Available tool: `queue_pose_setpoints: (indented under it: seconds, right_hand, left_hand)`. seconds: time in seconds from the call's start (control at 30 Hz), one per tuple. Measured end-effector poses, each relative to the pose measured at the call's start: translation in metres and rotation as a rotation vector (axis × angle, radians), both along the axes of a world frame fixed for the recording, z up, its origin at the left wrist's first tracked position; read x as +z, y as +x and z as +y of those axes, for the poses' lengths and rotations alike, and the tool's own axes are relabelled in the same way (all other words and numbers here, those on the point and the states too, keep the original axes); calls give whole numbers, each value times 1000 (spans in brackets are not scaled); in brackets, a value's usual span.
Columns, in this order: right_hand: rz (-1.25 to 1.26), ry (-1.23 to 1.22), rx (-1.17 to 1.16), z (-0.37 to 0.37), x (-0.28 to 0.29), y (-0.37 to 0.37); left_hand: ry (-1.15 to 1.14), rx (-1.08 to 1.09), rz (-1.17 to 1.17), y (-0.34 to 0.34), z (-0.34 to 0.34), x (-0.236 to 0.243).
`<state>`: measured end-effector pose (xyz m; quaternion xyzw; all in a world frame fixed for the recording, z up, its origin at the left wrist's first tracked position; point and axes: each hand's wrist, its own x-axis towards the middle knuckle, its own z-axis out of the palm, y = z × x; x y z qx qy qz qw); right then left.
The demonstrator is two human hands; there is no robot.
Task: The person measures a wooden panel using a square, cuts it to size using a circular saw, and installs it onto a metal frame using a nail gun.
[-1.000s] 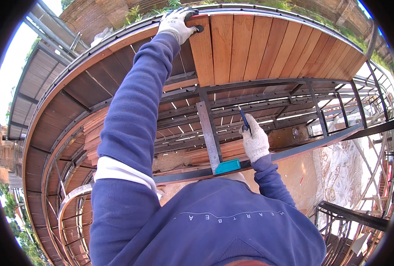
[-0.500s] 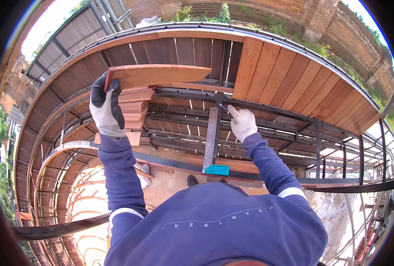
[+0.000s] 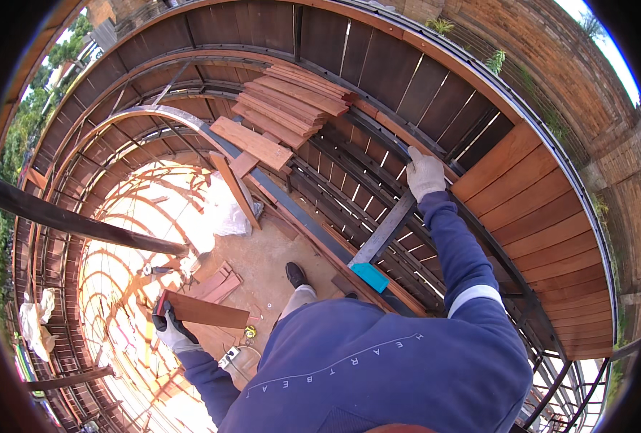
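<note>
At the lower left, my gloved left hand (image 3: 174,328) grips one end of a reddish-brown wooden board (image 3: 208,312), held out over the floor. My gloved right hand (image 3: 426,175) is over the dark metal frame (image 3: 472,216), fingers curled around a thin blue pen-like stick, mostly hidden, with only a bit showing at the fingertips. Just below that hand lies a try square with a metal blade (image 3: 385,228) and a teal handle (image 3: 370,277). It rests across the frame's bars, its blade end close to the right hand.
Boards are stacked (image 3: 291,101) on the frame at upper middle. Fitted boards (image 3: 544,209) cover the right side. Below are a plastic bag (image 3: 232,216), loose boards (image 3: 219,283), a yellow tape measure (image 3: 250,332) and a power strip (image 3: 229,356). A dark rail (image 3: 82,220) crosses at left.
The view has turned left. My left hand has swung the board from above the frame down to the lower left. My right hand stays by the blade end of the square.
</note>
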<state>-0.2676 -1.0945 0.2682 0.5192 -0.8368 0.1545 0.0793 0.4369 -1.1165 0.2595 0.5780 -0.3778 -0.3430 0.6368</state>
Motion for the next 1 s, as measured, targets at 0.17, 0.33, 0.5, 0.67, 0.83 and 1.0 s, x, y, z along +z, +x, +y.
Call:
queue_pose_setpoints:
  seconds: [0.17,0.33,0.5,0.67,0.83,1.0]
  right_hand:
    - [69,-144,43,-44,24,1]
    - [104,-128,-36,-63,28,-18]
    - [-47,-271,144,-70,16,21]
    - [-96,-363,487,-117,40,124]
    - [42,-407,630,-186,29,185]
    - [85,-402,483,-241,39,189]
  left_hand:
    - [278,-53,-248,0,41,-70]
    - [372,-97,-304,-18,44,-78]
    - [452,-188,-198,14,28,-125]
    - [549,-234,-94,40,19,-167]
    - [656,-262,-143,50,5,-180]
    - [659,-161,-132,107,35,-231]
